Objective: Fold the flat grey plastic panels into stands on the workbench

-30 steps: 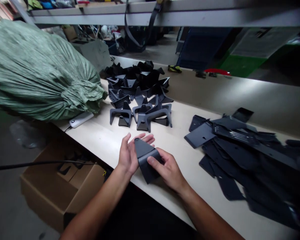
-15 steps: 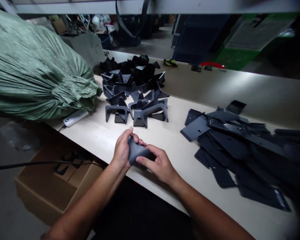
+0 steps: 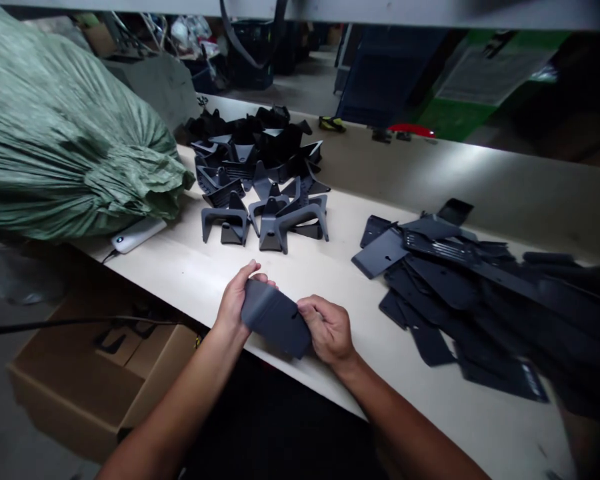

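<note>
Between my hands, over the bench's front edge, is a dark grey bent plate (image 3: 275, 319) with a small slot near its right end. My left hand (image 3: 236, 303) wraps round its left end, thumb up along the edge. At the right end, my right hand (image 3: 329, 328) pinches the plate between thumb and bent fingers. Beyond my hands lies a heap of dark angled brackets (image 3: 270, 223), several standing on the bench. To the right is a loose pile of flat dark plates (image 3: 445, 280), some with holes or slots.
A big green woven sack (image 3: 80, 147) leans over the bench's left end, with a white power bank (image 3: 139, 235) and cable beside it. Below left stands an open cardboard box (image 3: 80, 373) with dark parts inside. A pale shelf beam (image 3: 330, 13) crosses overhead.
The plate has turned so its broad face and slot show. My right hand has shifted its grip to the plate's right end. The whole view has slid slightly.
</note>
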The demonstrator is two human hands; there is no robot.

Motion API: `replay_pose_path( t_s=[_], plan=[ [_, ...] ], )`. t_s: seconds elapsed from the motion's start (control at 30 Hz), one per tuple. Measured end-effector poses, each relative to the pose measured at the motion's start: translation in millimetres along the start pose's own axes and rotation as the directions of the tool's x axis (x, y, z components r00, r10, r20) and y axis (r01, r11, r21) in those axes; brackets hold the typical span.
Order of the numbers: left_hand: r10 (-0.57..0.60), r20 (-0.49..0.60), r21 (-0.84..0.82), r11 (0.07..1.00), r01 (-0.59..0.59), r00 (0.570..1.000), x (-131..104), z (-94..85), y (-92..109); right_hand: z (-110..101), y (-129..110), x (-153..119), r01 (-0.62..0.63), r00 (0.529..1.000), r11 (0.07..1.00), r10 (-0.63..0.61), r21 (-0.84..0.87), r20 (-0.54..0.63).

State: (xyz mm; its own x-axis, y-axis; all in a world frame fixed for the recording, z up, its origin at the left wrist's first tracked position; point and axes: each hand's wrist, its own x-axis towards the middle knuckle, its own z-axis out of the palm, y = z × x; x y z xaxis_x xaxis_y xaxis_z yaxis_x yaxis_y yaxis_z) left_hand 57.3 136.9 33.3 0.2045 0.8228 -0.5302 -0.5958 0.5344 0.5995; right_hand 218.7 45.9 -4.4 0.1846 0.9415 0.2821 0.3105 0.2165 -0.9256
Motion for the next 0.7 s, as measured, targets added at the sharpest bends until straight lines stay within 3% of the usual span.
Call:
replay_pose_path(
  t_s=[0.17,0.27,0.33,0.4,0.57,0.63,0.7],
  plan=[
    [0.249,0.107,0.371,0.888,-0.271,0.962,8.9,-19.0,-9.9,-6.0,-24.4,15.3,-0.033,0.999,0.998,0.032,-0.046,-0.014],
    [0.274,0.247,0.613,0.698,-0.369,0.929,10.3,-31.3,-3.4,-11.4,-29.9,25.4,-0.050,0.997,0.997,0.053,-0.054,0.061],
    [0.208,0.319,0.704,0.601,-0.378,0.925,8.8,-39.9,3.8,-13.7,-30.2,32.0,-0.086,0.989,0.996,0.089,-0.037,0.120],
    [0.101,0.378,0.735,0.573,-0.364,0.920,5.5,-47.0,11.5,-14.8,-30.3,38.7,-0.115,0.974,0.993,0.118,-0.026,0.192],
    [-0.225,0.515,0.761,0.563,-0.321,0.827,-7.4,-47.6,28.2,-13.8,-31.8,54.9,-0.175,0.899,0.984,0.151,0.021,0.411],
    [-0.224,0.514,0.765,0.555,-0.326,0.828,-11.7,-43.2,31.2,-13.7,-30.7,60.8,-0.211,0.901,0.977,0.179,0.037,0.395],
    [-0.158,0.525,0.757,0.535,-0.374,0.837,-14.2,-40.5,30.8,-16.8,-27.7,66.5,-0.204,0.934,0.978,0.180,0.047,0.309]
  ],
)
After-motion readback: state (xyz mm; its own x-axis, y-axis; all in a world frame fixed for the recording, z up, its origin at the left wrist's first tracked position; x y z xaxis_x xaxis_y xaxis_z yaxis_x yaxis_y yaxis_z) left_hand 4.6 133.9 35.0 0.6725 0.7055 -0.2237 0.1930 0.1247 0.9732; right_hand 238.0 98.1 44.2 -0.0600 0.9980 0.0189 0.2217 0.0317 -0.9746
